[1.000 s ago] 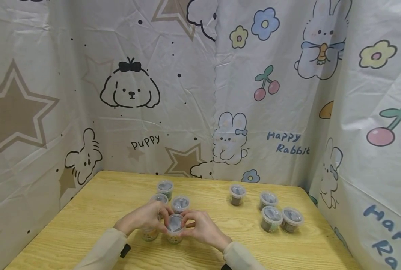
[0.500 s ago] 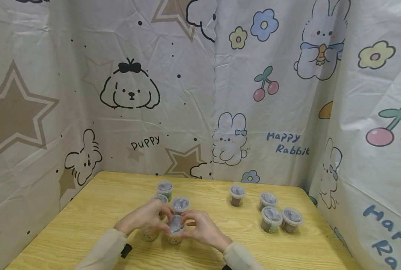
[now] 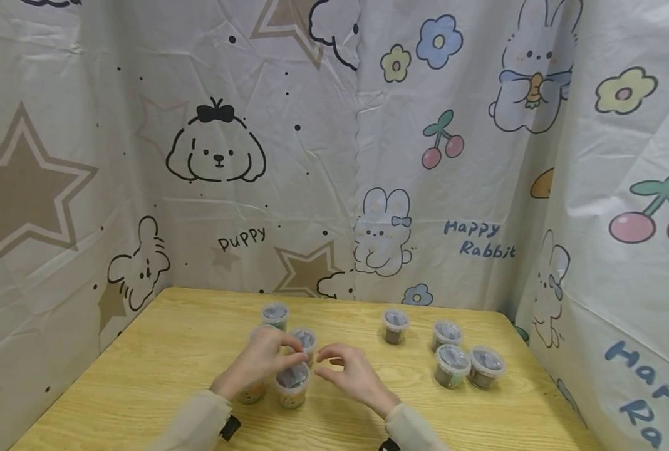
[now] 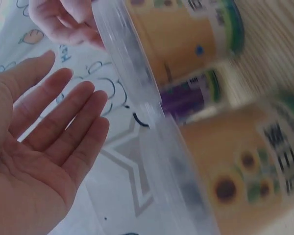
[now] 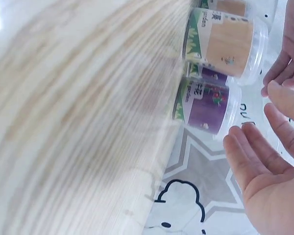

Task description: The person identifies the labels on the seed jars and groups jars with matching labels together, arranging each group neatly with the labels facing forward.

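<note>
A small lidded plastic tub with an orange label stands at the front of the left group. My left hand hovers over the gap behind its lid, fingers loosely bent and holding nothing. To the right of this tub is my right hand, also with nothing in it. In the left wrist view the left palm faces the lids of two orange tubs. The right wrist view shows the right fingers apart from an orange tub and near the lid of a purple tub.
Another tub stands partly behind the left wrist, with more tubs further back. On the right side of the wooden table is a second group of several tubs. A printed curtain surrounds the table.
Both hands have let go of the front tub. The left hand rose and shifted slightly right; the right hand drew away to the right. The tub stays standing where it was.
</note>
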`<state>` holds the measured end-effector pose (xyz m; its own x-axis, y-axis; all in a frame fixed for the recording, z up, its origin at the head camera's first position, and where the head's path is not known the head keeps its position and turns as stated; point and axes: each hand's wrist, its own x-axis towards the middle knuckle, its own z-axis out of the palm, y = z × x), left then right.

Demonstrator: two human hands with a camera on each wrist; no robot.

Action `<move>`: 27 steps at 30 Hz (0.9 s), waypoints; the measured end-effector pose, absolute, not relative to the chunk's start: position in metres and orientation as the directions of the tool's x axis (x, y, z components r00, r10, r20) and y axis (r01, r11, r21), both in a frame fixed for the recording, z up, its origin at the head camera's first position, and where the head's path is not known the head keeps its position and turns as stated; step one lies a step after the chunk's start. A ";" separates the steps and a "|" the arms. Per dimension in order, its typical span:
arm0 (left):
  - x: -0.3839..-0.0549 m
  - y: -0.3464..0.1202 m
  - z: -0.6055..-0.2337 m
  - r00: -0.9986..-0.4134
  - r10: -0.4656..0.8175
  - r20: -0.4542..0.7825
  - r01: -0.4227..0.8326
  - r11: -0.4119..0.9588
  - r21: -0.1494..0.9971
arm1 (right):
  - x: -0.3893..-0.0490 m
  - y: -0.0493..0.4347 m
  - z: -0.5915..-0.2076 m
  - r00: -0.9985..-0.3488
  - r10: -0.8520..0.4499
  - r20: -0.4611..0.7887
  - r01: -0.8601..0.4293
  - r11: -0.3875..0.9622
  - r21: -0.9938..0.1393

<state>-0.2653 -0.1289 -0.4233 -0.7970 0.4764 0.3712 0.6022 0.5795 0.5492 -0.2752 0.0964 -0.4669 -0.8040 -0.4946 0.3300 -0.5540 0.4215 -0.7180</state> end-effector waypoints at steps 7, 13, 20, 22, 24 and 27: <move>-0.265 -0.103 -0.426 -0.821 0.438 0.367 0.571 0.605 0.555 | -0.279 0.113 -0.466 -0.842 -0.430 0.327 -0.522 0.496 -0.693; -0.264 -0.075 -0.424 -0.811 0.418 0.409 0.584 0.608 0.538 | -0.283 0.133 -0.458 -0.873 -0.351 0.339 -0.481 0.507 -0.716; -0.265 -0.036 -0.420 -0.800 0.417 0.431 0.599 0.604 0.526 | -0.287 0.164 -0.443 -0.909 -0.208 0.360 -0.413 0.552 -0.724; -0.265 -0.026 -0.419 -0.803 0.413 0.429 0.594 0.604 0.532 | -0.287 0.175 -0.441 -0.919 -0.173 0.353 -0.386 0.574 -0.723; -0.265 -0.016 -0.420 -0.809 0.407 0.424 0.587 0.601 0.542 | -0.287 0.186 -0.440 -0.923 -0.147 0.355 -0.369 0.594 -0.715; -0.264 0.000 -0.420 -0.818 0.400 0.414 0.575 0.591 0.566 | -0.285 0.203 -0.439 -0.925 -0.127 0.359 -0.354 0.633 -0.689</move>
